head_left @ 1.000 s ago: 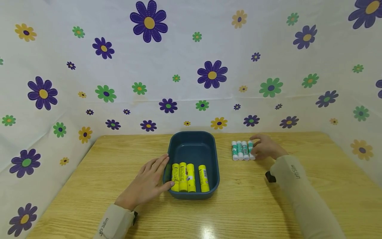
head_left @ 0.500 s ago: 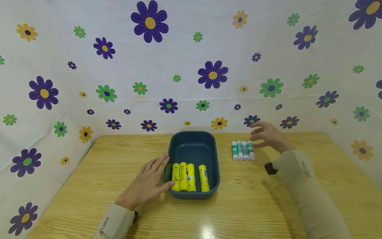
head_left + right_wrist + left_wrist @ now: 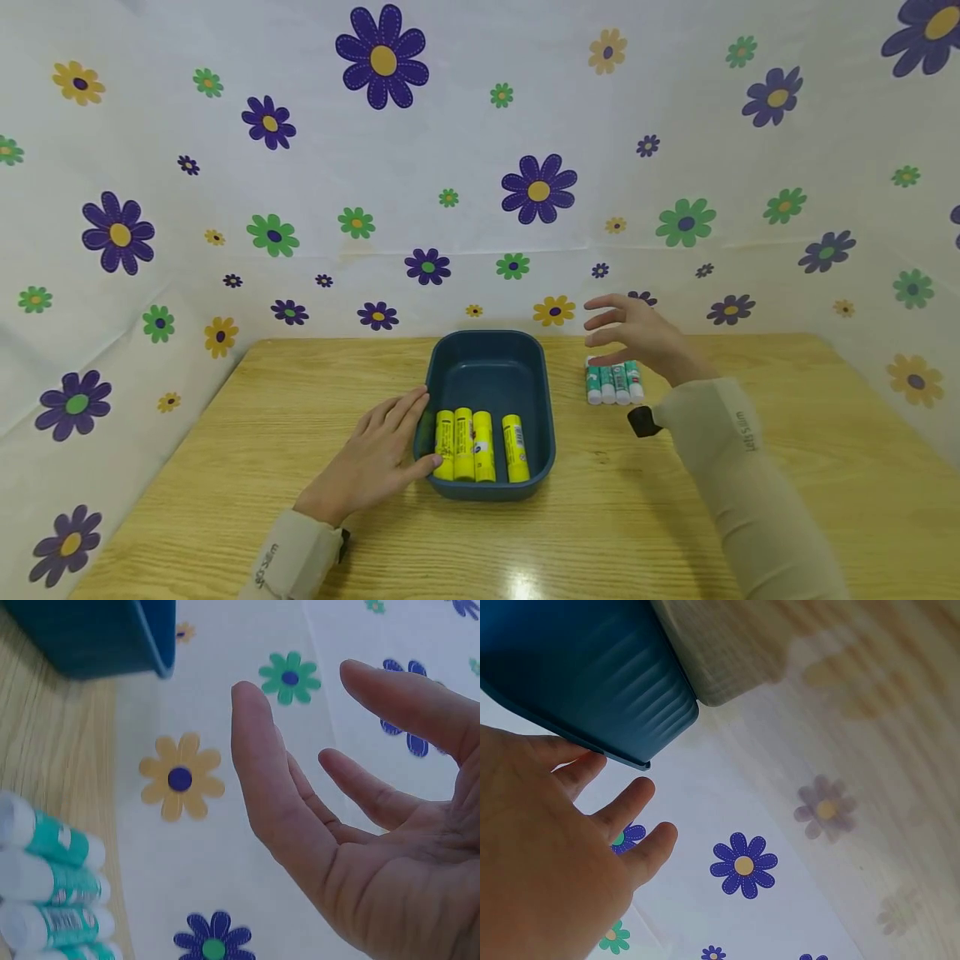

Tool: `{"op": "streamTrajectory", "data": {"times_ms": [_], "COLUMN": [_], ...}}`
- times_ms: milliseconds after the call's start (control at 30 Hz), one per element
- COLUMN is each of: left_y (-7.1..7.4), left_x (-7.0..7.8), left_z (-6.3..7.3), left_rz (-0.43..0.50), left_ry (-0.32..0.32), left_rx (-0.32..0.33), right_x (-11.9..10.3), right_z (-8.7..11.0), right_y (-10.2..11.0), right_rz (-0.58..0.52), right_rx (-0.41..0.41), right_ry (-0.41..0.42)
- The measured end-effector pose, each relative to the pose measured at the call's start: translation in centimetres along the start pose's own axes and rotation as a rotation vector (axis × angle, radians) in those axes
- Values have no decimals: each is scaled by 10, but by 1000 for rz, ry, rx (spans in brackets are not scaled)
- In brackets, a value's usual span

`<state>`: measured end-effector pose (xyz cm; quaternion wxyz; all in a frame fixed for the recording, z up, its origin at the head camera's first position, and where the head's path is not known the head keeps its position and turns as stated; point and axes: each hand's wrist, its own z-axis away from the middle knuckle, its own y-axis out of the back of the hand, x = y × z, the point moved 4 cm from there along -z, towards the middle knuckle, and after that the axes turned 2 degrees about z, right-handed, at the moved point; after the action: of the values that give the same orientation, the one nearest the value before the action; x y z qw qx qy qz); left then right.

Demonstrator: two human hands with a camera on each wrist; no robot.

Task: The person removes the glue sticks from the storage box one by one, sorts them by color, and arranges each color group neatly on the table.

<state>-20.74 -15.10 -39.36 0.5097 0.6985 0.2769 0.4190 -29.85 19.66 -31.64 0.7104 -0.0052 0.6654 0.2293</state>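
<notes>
A dark blue rectangular bin (image 3: pixel 491 492) stands on the table, with several yellow glue sticks (image 3: pixel 463 446) lying in its near part. Three of those are side by side at the left; one lies apart at the right. My left hand (image 3: pixel 375 450) rests against the bin's left rim, fingers straight, thumb over the near left edge. My right hand (image 3: pixel 637 337) hangs above a row of several white-and-green glue sticks (image 3: pixel 615 392), fingers spread and holding nothing. The right wrist view shows that hand (image 3: pixel 375 825) beside the row (image 3: pixel 56 889), with the bin's corner (image 3: pixel 112 645) beyond.
The light wooden table (image 3: pixel 600 517) carries the bin at its middle and the white-and-green row to the right. A white sheet with printed flowers (image 3: pixel 337 167) hangs behind and along both sides.
My right hand has lifted off the right end of the white-and-green row and moved left, over it. The left hand stays at the bin. No glue stick has visibly moved.
</notes>
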Motion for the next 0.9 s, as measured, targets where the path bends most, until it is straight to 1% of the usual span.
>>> {"op": "streamTrajectory", "data": {"times_ms": [167,467,667,900], "left_y": [0,-2,-1,-1], "left_x": [0,0,0,1], "left_z": [0,0,1,0], "left_rz": [6,11,25,16], "left_ry": [8,16,15,12], "left_rx": [-4,-2,-6,-10], "right_x": [-5,-6,-6,-4], "right_z": [-3,-9,-11,-12], "right_y": [-19,-55,-74,-96], "right_rz": [-38,-71,-99,-133], "right_rx": [-27,-68,-104,-147], "right_ry": [8,9,16,30]}}
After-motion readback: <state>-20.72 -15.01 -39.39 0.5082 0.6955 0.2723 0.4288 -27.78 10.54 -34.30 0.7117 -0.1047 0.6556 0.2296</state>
